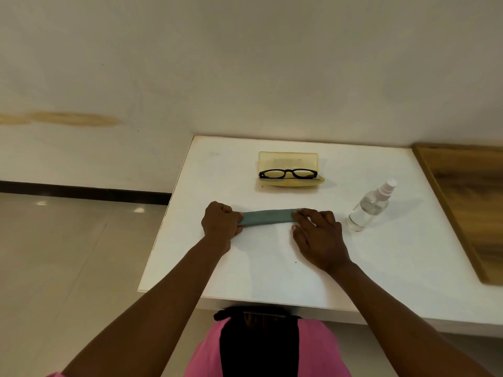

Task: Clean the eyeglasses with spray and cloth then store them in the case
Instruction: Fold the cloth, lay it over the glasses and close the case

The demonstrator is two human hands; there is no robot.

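Observation:
Black-framed eyeglasses rest in an open yellow translucent case at the back of the white table. A folded grey-blue cloth lies as a narrow strip in front of the case. My left hand is closed around the strip's left end. My right hand lies flat with its fingertips pressing the right end. A clear spray bottle with a white nozzle stands just right of my right hand.
A wooden board lies along the table's right side. The wall stands directly behind the table. The table's left edge drops to a tiled floor.

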